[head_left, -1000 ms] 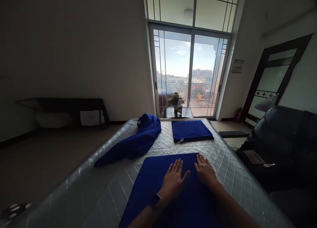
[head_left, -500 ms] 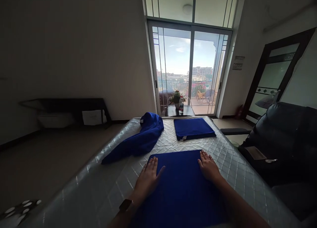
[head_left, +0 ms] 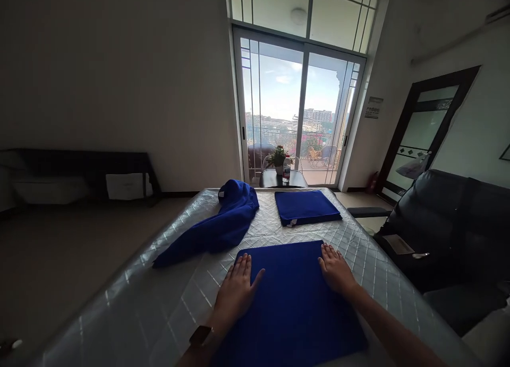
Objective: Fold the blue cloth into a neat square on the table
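A blue cloth [head_left: 290, 303], folded into a flat rectangle, lies on the quilted silvery mattress [head_left: 167, 303] right before me. My left hand [head_left: 237, 284] rests flat on its left edge, fingers stretched forward and thumb apart. On the far right corner lies my right hand [head_left: 337, 269], palm down with the fingers out straight. Neither hand grips anything. Farther off, a second folded blue cloth [head_left: 306, 206] with a white tag sits at the back right of the mattress. A crumpled blue cloth [head_left: 215, 226] is bunched at the back left.
Beyond the mattress a small dark table [head_left: 274, 181] holds a potted plant [head_left: 277, 157] and a plastic bottle [head_left: 286, 169]. At the right stands a black armchair [head_left: 450, 234] with a card on it. A low dark bench [head_left: 127, 168] lines the left wall.
The view has turned slightly, so the room and the cloths farther off appear shifted to the left. Both hands stay flat on the folded cloth.
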Action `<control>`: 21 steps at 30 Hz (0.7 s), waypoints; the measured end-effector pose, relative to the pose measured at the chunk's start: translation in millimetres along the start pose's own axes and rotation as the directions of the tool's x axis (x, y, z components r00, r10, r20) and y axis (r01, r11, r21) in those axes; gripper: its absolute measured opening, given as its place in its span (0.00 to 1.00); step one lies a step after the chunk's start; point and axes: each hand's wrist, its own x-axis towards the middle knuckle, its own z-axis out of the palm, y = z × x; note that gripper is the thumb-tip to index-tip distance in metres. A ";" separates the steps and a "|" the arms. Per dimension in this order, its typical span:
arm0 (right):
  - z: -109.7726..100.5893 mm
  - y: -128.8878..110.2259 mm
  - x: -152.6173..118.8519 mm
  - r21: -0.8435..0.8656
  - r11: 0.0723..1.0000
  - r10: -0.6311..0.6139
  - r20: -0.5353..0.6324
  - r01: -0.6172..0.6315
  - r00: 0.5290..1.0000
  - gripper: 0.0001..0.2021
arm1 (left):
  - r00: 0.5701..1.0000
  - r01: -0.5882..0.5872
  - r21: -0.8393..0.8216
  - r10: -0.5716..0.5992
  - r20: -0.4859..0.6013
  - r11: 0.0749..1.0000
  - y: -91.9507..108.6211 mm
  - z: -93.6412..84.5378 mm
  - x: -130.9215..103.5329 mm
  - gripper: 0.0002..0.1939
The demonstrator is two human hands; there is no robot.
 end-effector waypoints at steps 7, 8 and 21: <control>9.0 0.3 -20.1 0.117 0.993 0.010 0.011 -0.011 1.000 0.34 | 0.998 -0.009 0.029 0.007 0.060 1.000 1.2 -3.2 -0.9 0.42; 9.5 0.6 -20.5 0.127 0.992 0.013 0.008 -0.014 1.000 0.34 | 0.998 -0.019 0.033 0.017 0.056 0.999 -0.2 -1.7 -0.5 0.42; 4.6 2.2 -22.9 0.213 0.977 0.004 0.007 -0.005 1.000 0.34 | 0.981 -0.127 -0.054 0.133 0.141 0.990 76.1 -24.6 0.2 0.39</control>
